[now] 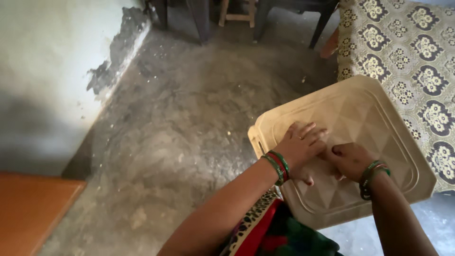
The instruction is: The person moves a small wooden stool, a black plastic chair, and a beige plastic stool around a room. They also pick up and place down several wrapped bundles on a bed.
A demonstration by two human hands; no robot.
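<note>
A beige plastic stool top (374, 118) with a raised diamond pattern stands in front of me at the right. My left hand (298, 147) lies flat on its middle with the fingers spread and a ring on one finger. My right hand (348, 159) rests beside it, fingers curled down onto the surface and touching the left hand's fingertips. I cannot tell whether anything small lies under the fingers. Both wrists carry green and red bangles.
A bed or couch with a patterned olive cloth (417, 52) is at the right behind the stool. Dark chair legs (204, 19) stand at the back. A peeling wall (52, 71) runs along the left, an orange wooden surface (28, 208) at the lower left, grey concrete floor (189, 118) between.
</note>
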